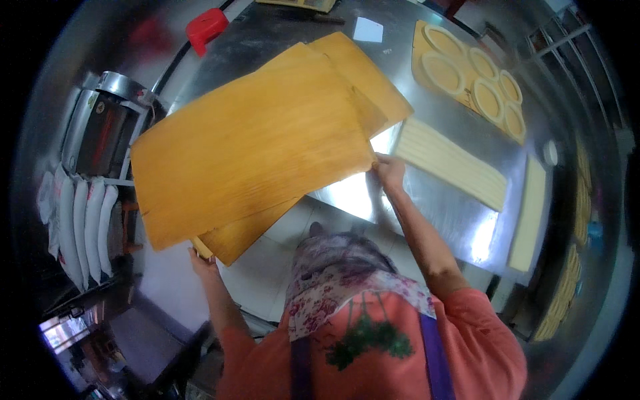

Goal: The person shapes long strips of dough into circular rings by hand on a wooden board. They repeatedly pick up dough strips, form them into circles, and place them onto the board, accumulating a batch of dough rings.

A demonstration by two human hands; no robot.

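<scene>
A large flat yellow-brown wooden board (247, 147) spans the space in front of me, tilted over the table's near left edge. At its near left corner, my left hand (203, 259) is closed on an edge. My right hand (389, 171) grips its right corner. Parts of more boards show beneath it: one (373, 80) sticks out at the far right, another (257, 230) at the near side. Whether these are held too, I cannot tell. Just right of my right hand lies a long pale dough slab (453, 163) with lengthwise lines.
The steel table (427, 213) carries a narrower dough slab (529, 213), a board with several dough rings (488, 100), and white paper (369, 30). Left are white sacks (83, 227) and a red plastic object (207, 30). Trays of dough strips (561, 293) stand right.
</scene>
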